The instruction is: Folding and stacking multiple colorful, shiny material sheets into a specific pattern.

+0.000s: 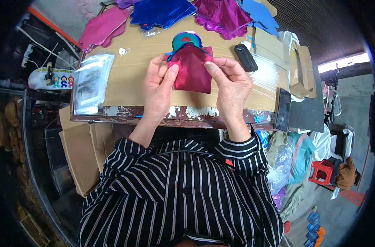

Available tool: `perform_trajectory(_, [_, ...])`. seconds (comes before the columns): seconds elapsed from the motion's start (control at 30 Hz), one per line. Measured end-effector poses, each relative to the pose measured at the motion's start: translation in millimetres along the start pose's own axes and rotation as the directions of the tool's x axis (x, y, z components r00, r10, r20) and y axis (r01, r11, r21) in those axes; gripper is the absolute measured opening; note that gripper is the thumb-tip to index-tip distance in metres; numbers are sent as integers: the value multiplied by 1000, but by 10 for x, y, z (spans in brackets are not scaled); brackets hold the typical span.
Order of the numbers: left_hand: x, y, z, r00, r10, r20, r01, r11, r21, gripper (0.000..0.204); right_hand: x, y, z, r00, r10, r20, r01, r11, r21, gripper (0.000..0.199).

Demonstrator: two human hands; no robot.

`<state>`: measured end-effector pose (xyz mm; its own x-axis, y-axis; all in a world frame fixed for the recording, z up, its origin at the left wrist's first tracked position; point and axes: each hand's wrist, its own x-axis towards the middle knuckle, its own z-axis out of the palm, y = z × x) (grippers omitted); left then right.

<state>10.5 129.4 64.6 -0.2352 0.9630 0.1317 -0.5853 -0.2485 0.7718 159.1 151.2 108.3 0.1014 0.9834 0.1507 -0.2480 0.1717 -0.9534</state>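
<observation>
head view, looking down: both hands are raised just above the near part of a table (125,84) covered in brown cardboard, and between them they hold up a small dark red satin piece (192,71). the left hand (157,88) grips the piece's left edge, its fingers (171,76) pressed together with the thumb flat against the cloth, pinching it. the right hand (232,86) holds the right edge the same way, its thumb on the front of the cloth near the upper right corner and the other fingers curled behind, so the cloth is pinched there too. the red piece hangs roughly upright between the two hands, over the middle of the table. just behind its top edge, touching or overlapping it, is a teal shaped piece (184,40) with a small red spot and a blue strip beside it.

further back on the table lie stacks of shiny fabric cut-outs: a pink stack (103,26) at the left, a deep blue stack (160,12) in the middle, a magenta stack (222,15) to its right and a lighter blue stack (259,14) at the far right. a black oblong object (245,57) lies right of the hands, near the right hand but apart from it. a pile of clear plastic sleeves (90,82) sits at the table's left end. the table's near edge shows peeling paint (187,113). flat cardboard sheets (80,152) lean below the table at the left. the person's striped black-and-white shirt (179,193) fills the lower part of the view.
</observation>
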Motion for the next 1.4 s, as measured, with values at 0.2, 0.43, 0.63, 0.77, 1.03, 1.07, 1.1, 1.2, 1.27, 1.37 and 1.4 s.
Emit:
perform_trajectory(0.2, [-74,140,176,993,-88,-81,80,993,-91,14,-82,-25,-19,1000,-9,2,9,1000,10,14])
perform_trajectory(0.43, [-79,-1,-151,994,-90,65,91,996,-9,34,-84,68,-81,998,-60,36,56,991,121,14])
perform_trajectory(0.63, [-114,132,-25,991,-119,61,122,991,-47,15,-178,69,-105,997,-79,17,77,993,88,15])
perform_trajectory(0.77, [-131,168,2,988,-134,83,143,983,-115,34,-152,113,-109,998,-54,-25,55,998,36,19])
perform_trajectory(1.03, [-11,185,-175,935,-352,-42,353,936,15,35,12,264,-156,996,92,-22,-89,992,92,31])
perform_trajectory(1.07, [-10,180,-182,931,-360,-57,362,932,26,35,16,270,-159,991,132,-10,-130,985,116,33])
perform_trajectory(1.1, [-10,175,-186,927,-367,-71,370,928,36,36,16,278,-161,991,133,-10,-131,985,115,33])
perform_trajectory(1.2, [-12,177,-198,922,-381,-69,382,924,6,36,12,284,-174,997,80,5,-81,993,83,34])
perform_trajectory(1.27, [-9,182,-231,920,-388,-51,384,921,-69,35,-2,315,-151,997,81,6,-81,994,78,33])
perform_trajectory(1.37, [12,117,-208,931,-363,37,361,931,58,32,-25,359,-119,997,79,1,-79,995,65,32])
perform_trajectory(1.4, [14,106,-206,932,-354,83,343,932,119,31,-44,334,-91,996,89,8,-89,993,72,32])
